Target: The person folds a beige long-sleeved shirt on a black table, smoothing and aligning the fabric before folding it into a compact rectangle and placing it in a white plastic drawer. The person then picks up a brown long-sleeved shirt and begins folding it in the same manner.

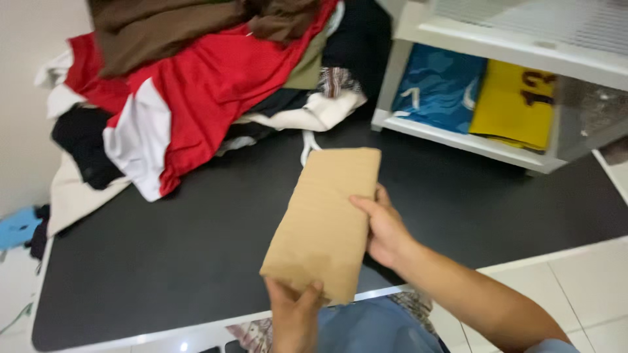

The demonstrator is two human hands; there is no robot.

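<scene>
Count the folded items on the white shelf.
2: a blue one on the left and a yellow one right beside it on the white shelf; more may be hidden behind them.

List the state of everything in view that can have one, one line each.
Cardboard: flat, held over the dark table by both hands.
Left hand: gripping the cardboard's near edge.
Right hand: gripping its right edge, fingers on top.
Clothes pile: unfolded, heaped at the table's far left.
Table: bare in front of the pile.
Shelf: holds folded blue and yellow garments.
</scene>
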